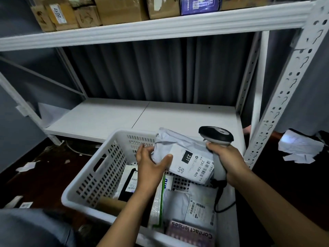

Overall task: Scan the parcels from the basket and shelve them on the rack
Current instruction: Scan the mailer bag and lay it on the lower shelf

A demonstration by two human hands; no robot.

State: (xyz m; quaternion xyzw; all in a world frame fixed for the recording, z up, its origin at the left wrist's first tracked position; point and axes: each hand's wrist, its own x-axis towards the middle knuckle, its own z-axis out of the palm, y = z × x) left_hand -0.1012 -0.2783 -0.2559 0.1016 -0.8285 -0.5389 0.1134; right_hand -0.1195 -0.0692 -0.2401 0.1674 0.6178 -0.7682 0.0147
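My left hand (150, 164) grips a white poly-bag parcel (179, 150) with a "231" label, held above the white perforated basket (99, 173). My right hand (226, 157) holds a black-and-white barcode scanner (216, 135) by its handle, right beside the parcel, its head above the parcel's top right corner. The scanner's cable hangs down into the basket. Inside the basket lie several more parcels: a black-fronted packet (129, 182), a white bag with a barcode label (194, 204) and a "Contact lenses" box (192, 232).
The white rack's lower shelf (142, 114) lies just behind the basket. The upper shelf (160, 24) holds several cardboard boxes and a blue box (200, 5). A perforated rack post (284, 90) stands at the right. Crumpled paper (299, 147) and scraps lie on the dark floor.
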